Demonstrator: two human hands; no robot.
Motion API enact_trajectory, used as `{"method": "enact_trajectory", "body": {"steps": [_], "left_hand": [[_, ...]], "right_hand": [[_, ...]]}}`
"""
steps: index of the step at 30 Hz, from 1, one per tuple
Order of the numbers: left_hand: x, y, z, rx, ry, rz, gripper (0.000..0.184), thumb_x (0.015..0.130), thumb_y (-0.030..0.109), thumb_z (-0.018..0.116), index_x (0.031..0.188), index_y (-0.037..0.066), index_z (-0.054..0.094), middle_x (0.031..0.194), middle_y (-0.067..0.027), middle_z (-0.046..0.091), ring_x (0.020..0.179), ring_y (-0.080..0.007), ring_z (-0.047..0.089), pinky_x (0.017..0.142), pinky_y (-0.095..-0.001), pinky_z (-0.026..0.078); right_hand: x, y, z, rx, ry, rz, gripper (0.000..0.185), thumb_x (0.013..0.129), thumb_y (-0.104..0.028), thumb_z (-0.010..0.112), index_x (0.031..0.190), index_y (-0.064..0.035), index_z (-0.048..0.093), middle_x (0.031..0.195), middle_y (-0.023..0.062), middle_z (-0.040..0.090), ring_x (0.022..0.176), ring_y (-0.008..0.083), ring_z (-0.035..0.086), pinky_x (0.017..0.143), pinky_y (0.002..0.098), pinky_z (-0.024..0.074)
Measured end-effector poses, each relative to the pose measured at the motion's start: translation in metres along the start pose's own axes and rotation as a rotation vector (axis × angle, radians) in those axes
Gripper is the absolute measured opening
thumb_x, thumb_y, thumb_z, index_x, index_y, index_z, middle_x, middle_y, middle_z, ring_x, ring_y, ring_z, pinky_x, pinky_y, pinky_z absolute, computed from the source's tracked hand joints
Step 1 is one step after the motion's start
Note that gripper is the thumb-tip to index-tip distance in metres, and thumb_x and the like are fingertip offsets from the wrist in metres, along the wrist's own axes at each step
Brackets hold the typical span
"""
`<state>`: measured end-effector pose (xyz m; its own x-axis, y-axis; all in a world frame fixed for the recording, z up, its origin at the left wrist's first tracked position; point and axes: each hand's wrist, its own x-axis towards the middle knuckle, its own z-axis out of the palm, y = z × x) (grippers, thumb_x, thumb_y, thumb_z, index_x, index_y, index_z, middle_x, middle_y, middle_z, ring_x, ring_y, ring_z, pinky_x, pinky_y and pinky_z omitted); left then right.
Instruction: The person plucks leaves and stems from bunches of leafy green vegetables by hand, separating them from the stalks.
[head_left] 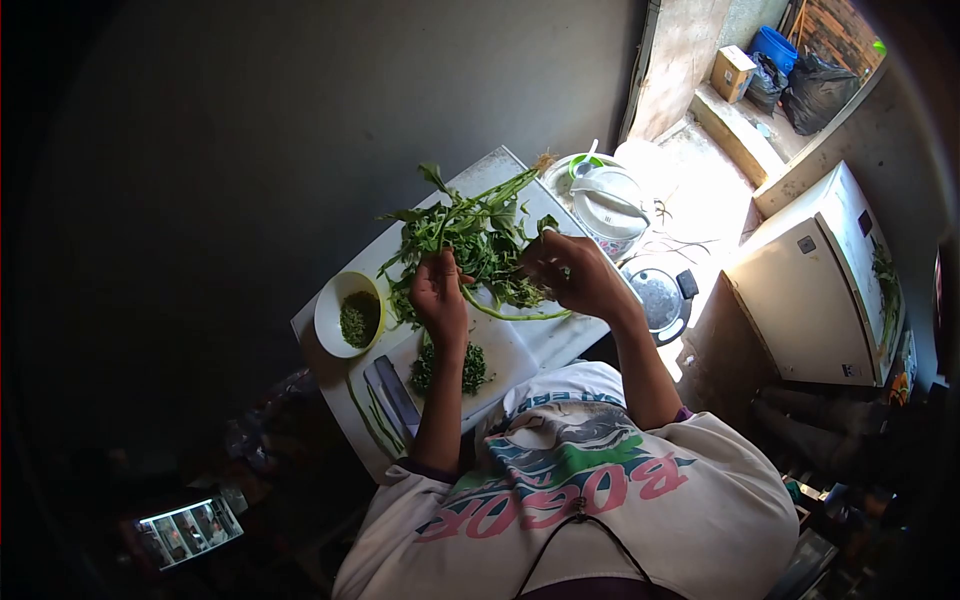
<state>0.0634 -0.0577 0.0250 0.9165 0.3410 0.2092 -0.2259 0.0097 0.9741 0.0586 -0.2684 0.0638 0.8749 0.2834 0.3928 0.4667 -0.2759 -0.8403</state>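
My left hand [438, 292] is closed around a long green stalk [512, 317] of leafy greens, which curves down and to the right below my hands. To its right, my right hand [572, 272] has its fingers drawn together in a pinch, slightly blurred; what is between them is hidden, though a leaf shows beside them. Behind both hands lies a heap of leafy greens [488, 232]. Finely chopped greens [455, 372] are on the white cutting board [512, 362] under my left forearm. A broad-bladed knife [392, 392] rests at the board's left edge.
A bowl [328, 318] of chopped greens stands on the table's left side, with loose stems [374, 420] nearer me. Past the table's right edge are a white lidded container [610, 200] and a dark round-lidded pot [655, 298]. A small white refrigerator [810, 290] is farther right.
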Motion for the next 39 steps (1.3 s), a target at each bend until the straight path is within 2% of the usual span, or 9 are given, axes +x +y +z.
{"method": "enact_trajectory", "body": {"steps": [8,12,14,17,19,23,28,34,39], "left_hand": [[-0.01,0.011,-0.001,-0.168,-0.026,-0.175,0.016,0.101,0.017,0.059,0.108,0.003,0.064,0.081,0.0002,0.057,0.072,-0.0056,0.056,0.062,-0.0271,0.06],[-0.011,0.021,0.004,-0.268,-0.018,-0.202,0.016,0.101,0.016,0.058,0.106,0.003,0.063,0.083,-0.0009,0.058,0.072,-0.0074,0.057,0.062,-0.0279,0.061],[-0.012,0.026,0.004,-0.283,-0.027,-0.207,0.015,0.101,0.016,0.058,0.106,0.003,0.063,0.084,-0.0014,0.059,0.072,-0.008,0.058,0.063,-0.0281,0.061],[-0.015,0.033,0.002,-0.28,-0.069,-0.211,0.014,0.101,0.016,0.059,0.104,0.002,0.063,0.082,-0.0015,0.058,0.07,-0.009,0.058,0.063,-0.0282,0.06],[-0.019,0.036,-0.001,-0.287,-0.19,-0.228,0.015,0.101,0.017,0.058,0.107,0.005,0.064,0.081,-0.0003,0.058,0.069,-0.0082,0.056,0.063,-0.0281,0.058],[-0.026,0.046,0.001,-0.304,-0.237,-0.225,0.015,0.1,0.017,0.06,0.107,0.005,0.065,0.076,0.0008,0.056,0.061,-0.007,0.052,0.056,-0.0243,0.052],[-0.035,0.083,-0.004,-0.213,-0.45,-0.158,0.013,0.097,0.019,0.066,0.103,0.008,0.067,0.076,0.0033,0.054,0.061,-0.0031,0.046,0.05,-0.0221,0.037],[-0.034,0.116,-0.009,-0.087,-0.507,0.251,0.01,0.091,0.003,0.071,0.1,0.002,0.066,0.092,-0.0004,0.06,0.077,-0.0029,0.052,0.06,-0.0182,0.044],[-0.039,0.166,-0.031,0.054,-0.518,0.292,0.01,0.089,0.004,0.073,0.099,0.006,0.07,0.091,-0.0005,0.062,0.075,-0.0032,0.053,0.059,-0.0185,0.044]], "right_hand": [[-0.007,0.018,-0.007,-0.377,-0.291,0.29,0.014,0.093,-0.021,0.064,0.093,-0.0093,0.071,0.077,0.0133,0.071,0.07,0.0296,0.069,0.064,0.0394,0.0533],[-0.011,0.054,0.009,-0.395,-0.317,0.183,0.017,0.094,-0.024,0.063,0.096,-0.0102,0.073,0.082,0.0139,0.072,0.072,0.0325,0.069,0.066,0.0429,0.0533],[-0.013,0.06,0.014,-0.5,-0.35,0.412,0.02,0.095,-0.023,0.061,0.104,-0.0104,0.073,0.087,0.015,0.072,0.075,0.0353,0.069,0.069,0.0446,0.0534],[-0.014,0.034,0.007,-0.529,-0.2,0.445,0.018,0.095,-0.016,0.058,0.106,-0.0085,0.07,0.088,0.0164,0.072,0.078,0.0368,0.069,0.071,0.0454,0.0534],[-0.01,0.021,-0.005,-0.495,-0.073,0.315,0.033,0.086,-0.01,0.066,0.119,-0.0126,0.064,0.093,0.0112,0.072,0.089,0.0318,0.07,0.075,0.0442,0.0542],[0.0,-0.037,-0.015,-0.1,0.294,0.048,0.032,0.084,-0.009,0.074,0.116,-0.0097,0.068,0.105,0.0089,0.07,0.098,0.0284,0.067,0.083,0.0395,0.0545],[0.001,-0.069,-0.01,-0.361,0.267,-0.286,0.033,0.08,-0.013,0.079,0.112,-0.0103,0.07,0.109,0.0065,0.068,0.105,0.0261,0.063,0.087,0.0388,0.0533],[-0.002,-0.09,-0.004,-0.319,0.283,-0.465,0.025,0.077,-0.01,0.081,0.101,-0.0087,0.073,0.101,0.0055,0.07,0.098,0.0256,0.064,0.082,0.0375,0.0535],[-0.01,-0.115,0.004,-0.239,0.309,-0.521,0.031,0.071,-0.008,0.085,0.1,-0.0063,0.073,0.093,0.0082,0.072,0.092,0.0261,0.066,0.078,0.0362,0.0545]]}}
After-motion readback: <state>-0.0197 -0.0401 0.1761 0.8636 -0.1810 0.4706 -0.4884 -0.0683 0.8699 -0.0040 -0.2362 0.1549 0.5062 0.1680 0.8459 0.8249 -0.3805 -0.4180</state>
